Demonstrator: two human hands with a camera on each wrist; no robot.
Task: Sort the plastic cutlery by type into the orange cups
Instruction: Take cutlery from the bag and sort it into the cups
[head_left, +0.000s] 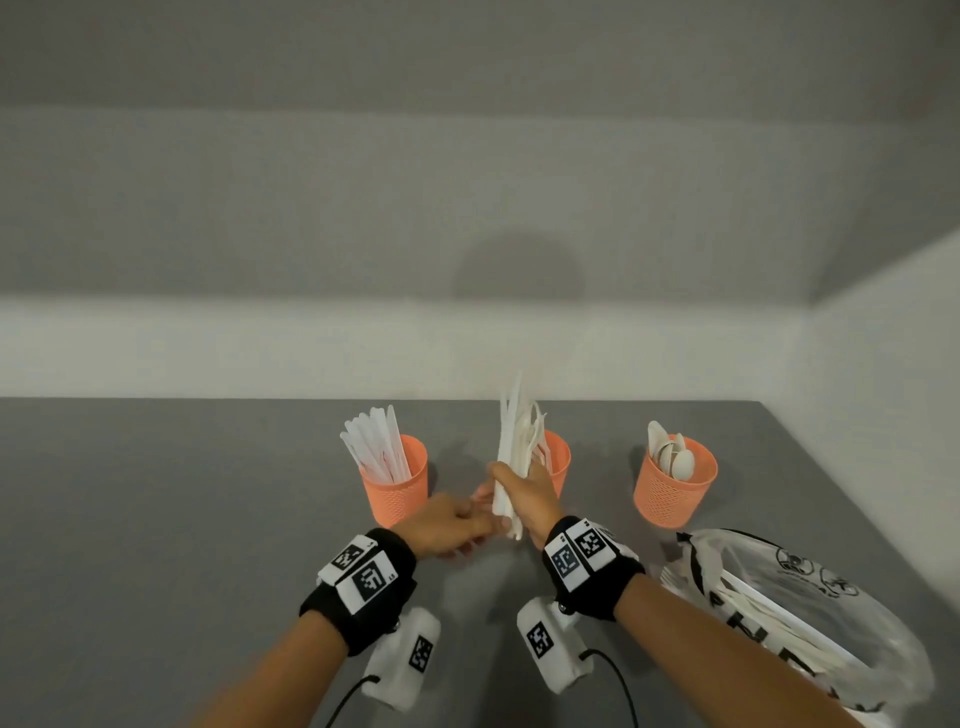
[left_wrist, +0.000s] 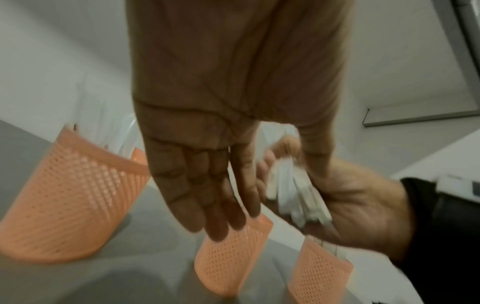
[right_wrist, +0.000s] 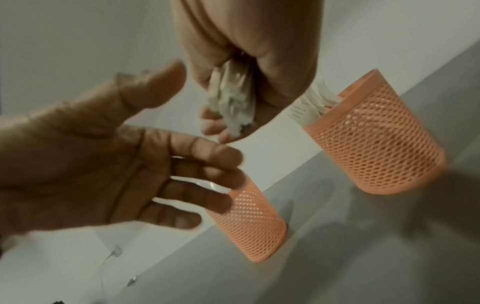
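White plastic cutlery is bunched up in my right hand, just in front of the middle orange mesh cup. My fingers are curled tight round the handle ends, and the other ends stick up in the air. My left hand is just beside the bunch, with its fingers spread out and loose, holding nothing.

I think the next job is to pull out one piece with my left hand. To do it well, I should pinch just one handle at the bottom and slide it down, while my right hand holds the rest firmly. I should look at the top end first, so I know which cup it goes in. If I loosen my grip too much, the whole bunch could slip and fall.

On the grey table stand three cups. The left orange mesh cup holds long flat pieces that look like knives. The right orange mesh cup holds spoons. The middle one holds forks, as the right wrist view shows. A clear plastic bag with more white cutlery lies near my right arm. My bunch hides part of the middle cup, so I must lift pieces over its rim and not knock it.
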